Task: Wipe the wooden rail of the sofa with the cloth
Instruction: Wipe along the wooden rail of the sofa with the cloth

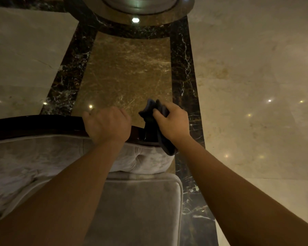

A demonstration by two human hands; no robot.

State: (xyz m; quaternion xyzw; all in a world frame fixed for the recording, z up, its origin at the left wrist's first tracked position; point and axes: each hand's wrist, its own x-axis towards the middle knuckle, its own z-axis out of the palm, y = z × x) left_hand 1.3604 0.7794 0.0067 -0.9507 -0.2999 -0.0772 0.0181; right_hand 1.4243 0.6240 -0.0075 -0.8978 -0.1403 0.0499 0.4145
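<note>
A dark polished wooden rail [34,126] runs along the top of a grey velvet sofa back [43,155]. My left hand [108,124] rests curled over the rail near its right end, fingers closed around the far edge. My right hand [171,119] grips a dark blue-grey cloth [154,119], bunched above the fingers with its tail hanging down across the rail's right end. The cloth covers the rail's tip.
The sofa's grey seat cushion [140,210] lies below my arms. Beyond the rail is glossy marble floor [128,71] with brown and black bands and pale slabs on either side. A round column base [139,13] stands at the top.
</note>
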